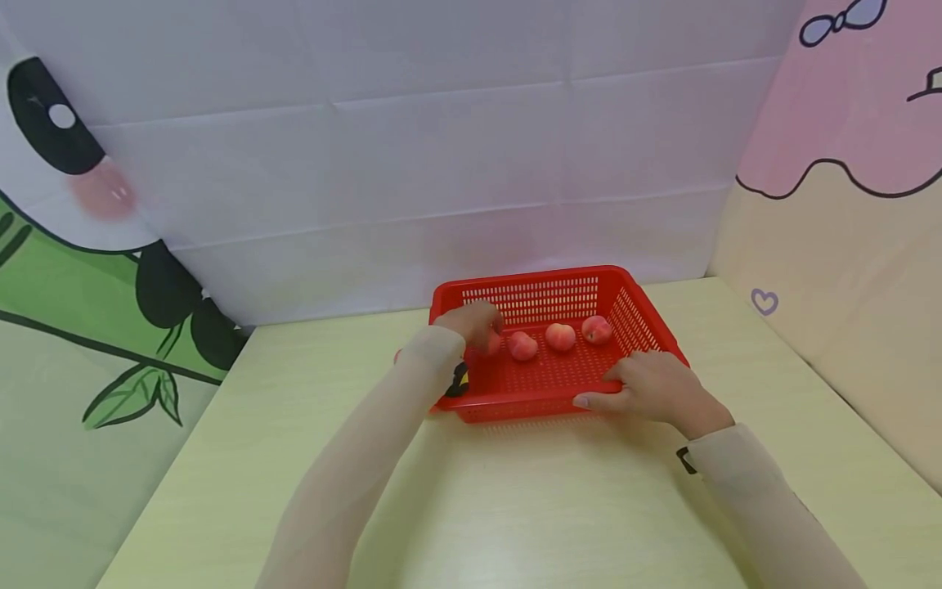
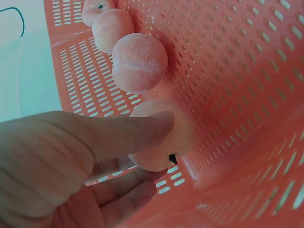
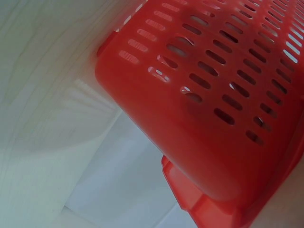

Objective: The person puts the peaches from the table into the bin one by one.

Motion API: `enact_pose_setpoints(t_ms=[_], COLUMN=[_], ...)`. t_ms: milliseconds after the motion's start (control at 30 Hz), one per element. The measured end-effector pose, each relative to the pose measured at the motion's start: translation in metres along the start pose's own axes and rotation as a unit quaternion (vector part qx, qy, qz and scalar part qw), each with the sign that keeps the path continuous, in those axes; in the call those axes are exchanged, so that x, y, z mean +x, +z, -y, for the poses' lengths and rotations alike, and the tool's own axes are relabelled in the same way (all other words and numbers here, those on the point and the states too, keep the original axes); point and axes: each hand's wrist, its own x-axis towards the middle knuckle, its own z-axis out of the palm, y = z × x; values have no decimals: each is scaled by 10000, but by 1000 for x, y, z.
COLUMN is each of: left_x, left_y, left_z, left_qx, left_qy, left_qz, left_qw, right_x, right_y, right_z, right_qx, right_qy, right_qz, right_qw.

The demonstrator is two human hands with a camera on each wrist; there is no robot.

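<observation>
A red plastic basket [image 1: 545, 401] with slotted walls stands on the table. My left hand [image 1: 477, 321] reaches inside its left end. In the left wrist view, thumb and fingers pinch a pale pink peach [image 2: 164, 137]. Beyond it, three more peaches lie in a row: the nearest peach [image 2: 140, 62], a middle peach [image 2: 113, 29] and a far peach [image 2: 96, 10]. My right hand [image 1: 658, 388] grips the basket's near right corner, thumb along the front rim. The right wrist view shows mostly the basket's outer wall [image 3: 175, 128]; the fingers there are largely hidden.
The light wooden table [image 1: 515, 507] extends in front and to both sides. A pale cloth backdrop [image 1: 456, 164] rises close behind the basket, and a printed panel [image 1: 839, 270] stands along the right. A small red thing [image 1: 397, 356] peeks out left of my left wrist, mostly hidden.
</observation>
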Motion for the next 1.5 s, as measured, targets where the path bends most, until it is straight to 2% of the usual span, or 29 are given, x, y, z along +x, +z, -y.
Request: enact_pose_setpoints(t_ms=[167,400,633,767,933,1233,1333,1500], left_x=[-3,-1,-6,-12,-19,-31,-28,-19], left_y=[2,8,8,7,7,2,2,0], left_z=[0,0,0,-1,-4,-9,-8,-9], left_qx=[90,-330,-445,-772,-1287,-1615,-1414,-638], left_qy=[-29,-529,-538,-748,-1059,-1091,-961,-718], left_qz=[10,108,130,131,77,108,203,307], left_qw=[10000,9980,9975,9941,9860,9808,9851,9949], right_x=[0,0,0,-1,-1,0,0,-1], right_y=[-1,1,1,0,-1,0,0,1], right_z=[0,0,0,1,1,0,1,0], right_qx=[-15,-32,-67,3,12,-75,-68,-56], right_qy=[15,-10,-14,-44,-50,-62,-56,-34], right_qz=[3,9,-35,-9,-10,-38,-40,-44], right_qw=[10000,10000,10000,10000,10000,9999,10000,10000])
